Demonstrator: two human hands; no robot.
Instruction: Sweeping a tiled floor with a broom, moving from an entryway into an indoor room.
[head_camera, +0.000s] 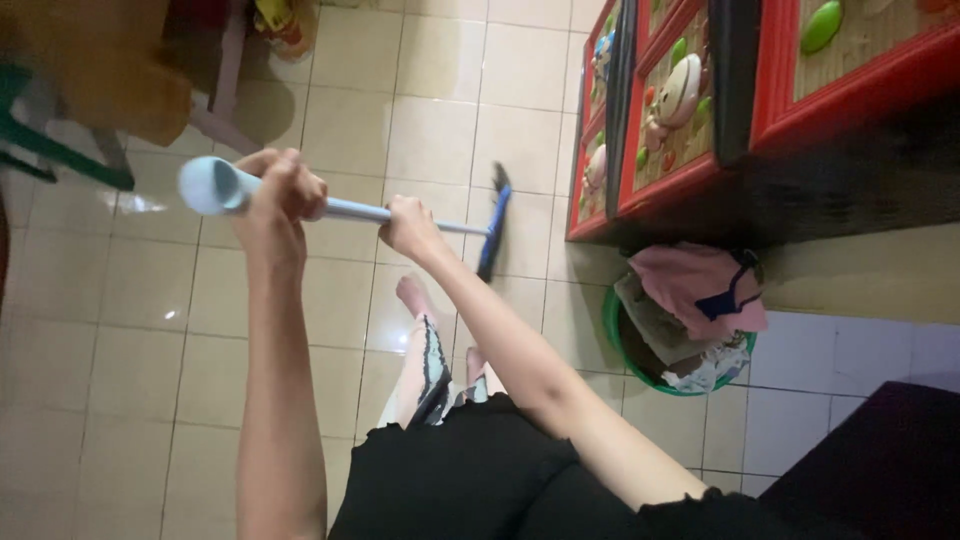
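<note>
Both my hands grip a long light-blue mop handle (350, 210) that runs across the view. My left hand (282, 192) is closed around it close to its rounded top end (205, 186). My right hand (410, 228) holds the thinner shaft further down. The dark blue mop head (495, 235) rests on the beige tiled floor (130, 330) beyond my right hand. My bare feet and patterned trouser legs (430, 360) show below the handle, with my black top at the bottom.
A green basket (615, 335) stuffed with pink and grey cloth stands by the wall on the right. Red-framed cabinets (680, 180) with decorated panels line the upper right. Green chair legs (60, 150) and a pink stool leg (222, 120) stand at the upper left.
</note>
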